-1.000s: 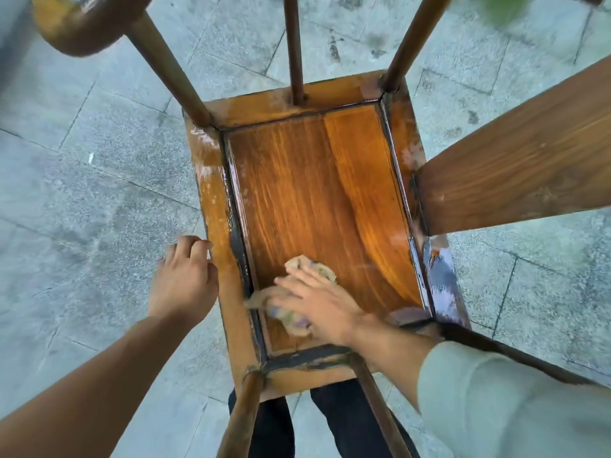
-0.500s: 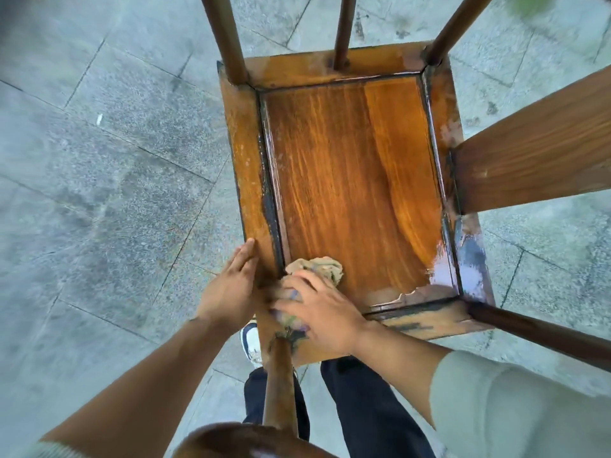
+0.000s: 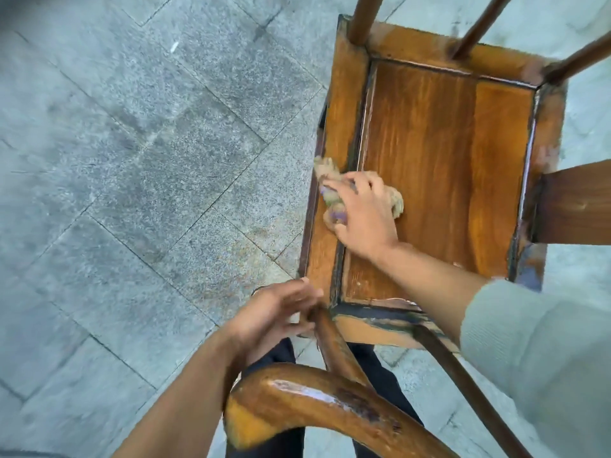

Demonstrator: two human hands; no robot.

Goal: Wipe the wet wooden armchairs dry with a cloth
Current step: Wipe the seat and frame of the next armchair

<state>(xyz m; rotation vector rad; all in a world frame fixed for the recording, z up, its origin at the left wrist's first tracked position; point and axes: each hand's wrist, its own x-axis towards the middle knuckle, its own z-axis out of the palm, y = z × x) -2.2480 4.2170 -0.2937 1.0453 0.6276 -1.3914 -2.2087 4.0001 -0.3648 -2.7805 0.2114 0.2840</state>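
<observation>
Two hands in view, one armchair, seen from above. Left half of view — grey stone paving, speckled slabs laid diagonally with dark joints, a small white fleck near the top. Left hand low centre, grip loosely spread, fingers against the top of an upright post at the near-left corner of the seat; whether it actually clasps the post cannot be told. Below it, the curved armrest, glossy with a wet sheen, dark trousers beneath. Right of that, the seat frame — orange-brown wood, worn dark at the joints, panel grain running away from the camera. Right hand lies on the seat's left rail and panel edge, grip curled over a crumpled beige cloth with purple patches, pressing it to the wood. Grey-green sleeve at far right. Broad back slat crosses at the right edge; thin spindles rise at the top.
</observation>
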